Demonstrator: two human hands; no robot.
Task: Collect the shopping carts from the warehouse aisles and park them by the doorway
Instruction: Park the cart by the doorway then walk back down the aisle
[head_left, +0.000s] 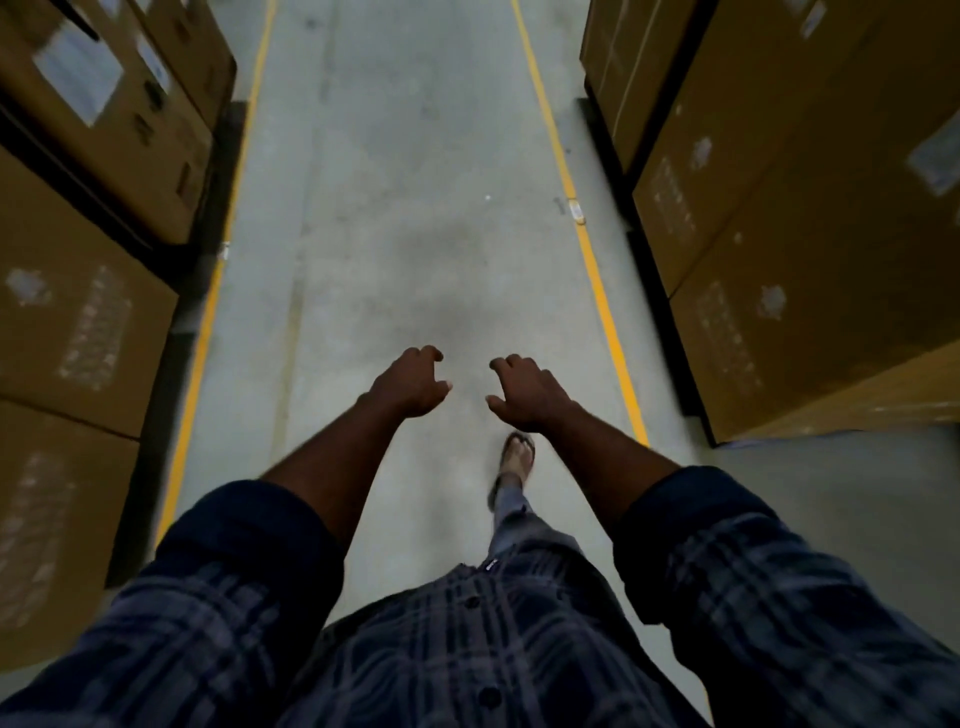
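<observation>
Search step: walking the aisle (405, 208) between boxes (779, 260), holding left hand (410, 382) and right hand (524, 392) out loosely curled, gripping nothing; seeing no cart; next probably finding one, taking its handle.

Floor (405, 208) grey, plain. Lines (595, 270) at 10 and 2 o'clock yellow. Cardboard boxes (78, 322) at 9 and 3 o'clock brown, with white labels (78, 78). Shirt (467, 649) at 6 o'clock navy, plaid with paler stripes.

grey concrete floor (395, 218), 2 yellow lines (597, 270), cardboard boxes (810, 270) along both sides
</observation>
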